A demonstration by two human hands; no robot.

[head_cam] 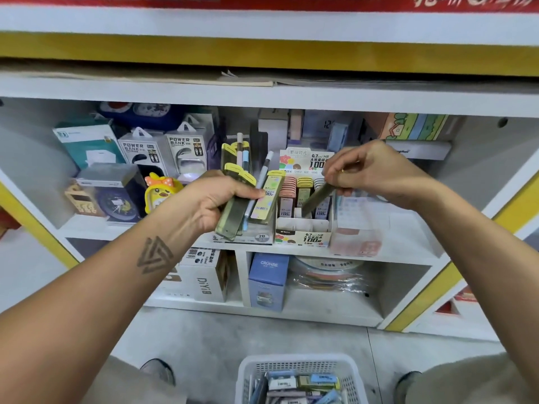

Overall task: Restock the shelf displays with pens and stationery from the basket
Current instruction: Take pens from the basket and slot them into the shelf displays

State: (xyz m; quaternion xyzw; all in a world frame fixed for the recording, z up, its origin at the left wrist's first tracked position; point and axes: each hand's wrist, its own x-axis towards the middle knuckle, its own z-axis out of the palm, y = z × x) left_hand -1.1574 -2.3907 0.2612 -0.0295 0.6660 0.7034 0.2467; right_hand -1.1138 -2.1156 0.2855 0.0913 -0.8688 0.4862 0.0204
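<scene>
At frame centre the left hand (pixel 213 199) grips a fanned bunch of lead cases (pixel 233 211) and a pen (pixel 256 193), thumb curled over them. To its right, the right hand (pixel 376 173) pinches 1 dark lead case (pixel 316 199), tilted down into the display box (pixel 303 228) on the middle shelf (pixel 408 252). The white basket (pixel 300 365) of stationery sits on the floor at bottom centre, well below both hands.

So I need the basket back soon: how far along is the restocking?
Partly done: the lead-refill display box already holds several cases. The right hand is lowering one case in; the left hand holds a bunch of cases. The basket still holds stock.
</scene>
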